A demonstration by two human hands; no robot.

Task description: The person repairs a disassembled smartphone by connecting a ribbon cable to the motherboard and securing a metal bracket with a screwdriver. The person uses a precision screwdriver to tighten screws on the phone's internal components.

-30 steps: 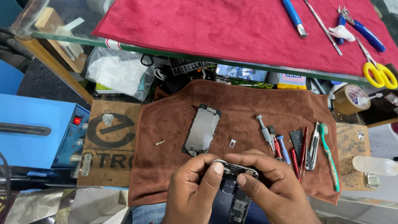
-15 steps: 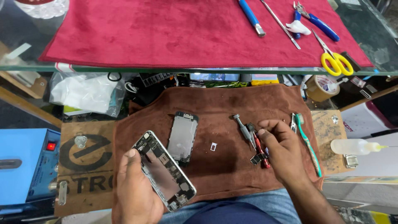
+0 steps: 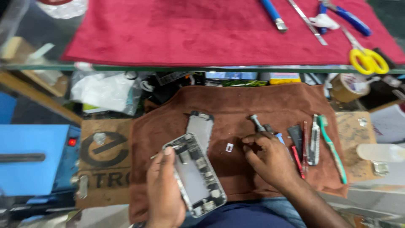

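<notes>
- While the left hand point(image 3: 165, 190) grips an opened grey phone body with bare circuit parts point(image 3: 195, 173) by its left edge, the body tilts above the near left part of a brown cloth mat point(image 3: 236, 101).
- Right hand point(image 3: 270, 158) rests on the mat's middle right, fingertips pinched at a small silver-tipped screwdriver point(image 3: 257, 123) whose tip points far and left; whether it is fully grasped I cannot tell.
- Just far of the phone body, a detached dark phone screen panel point(image 3: 201, 126) lies flat on the mat.
- Between the two hands sits a tiny white square part point(image 3: 229, 147), touching neither.
- Right of the right hand lie a red-handled tool point(image 3: 296, 155), a metal folding tool point(image 3: 314, 139) and a green toothbrush point(image 3: 333, 147), side by side.
- Far off, a red cloth point(image 3: 190, 29) on a glass shelf carries yellow-handled scissors point(image 3: 368, 57) and blue-handled pliers point(image 3: 346, 17) at its right.
- At the left stands a blue machine box point(image 3: 33, 160) beside a printed cardboard sheet point(image 3: 105, 156).
</notes>
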